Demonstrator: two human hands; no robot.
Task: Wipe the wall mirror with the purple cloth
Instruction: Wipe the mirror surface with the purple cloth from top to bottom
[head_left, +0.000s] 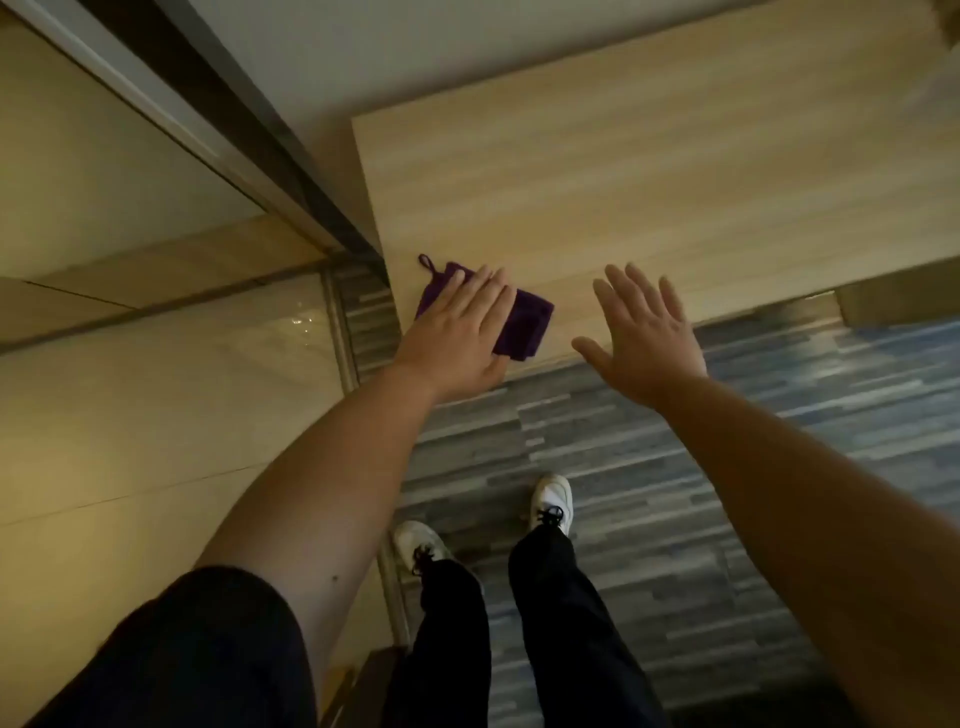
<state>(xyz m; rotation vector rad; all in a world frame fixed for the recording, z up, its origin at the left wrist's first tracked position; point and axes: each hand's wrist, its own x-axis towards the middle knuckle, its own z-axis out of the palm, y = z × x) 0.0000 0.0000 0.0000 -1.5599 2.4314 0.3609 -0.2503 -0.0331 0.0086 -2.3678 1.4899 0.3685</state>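
Observation:
A folded purple cloth (524, 325) with a small hanging loop lies near the front left corner of a light wooden tabletop (649, 171). My left hand (457, 332) rests flat on top of the cloth, fingers spread, covering its left half. My right hand (644, 332) hovers open to the right of the cloth, palm down over the table's front edge, holding nothing. The wall mirror (130, 322) fills the left side of the view, with a dark frame edge running diagonally.
Grey striped carpet (675, 519) covers the floor below the table. My legs in dark trousers and white shoes (553, 501) stand close to the table edge. A pale wall (363, 52) rises behind the table.

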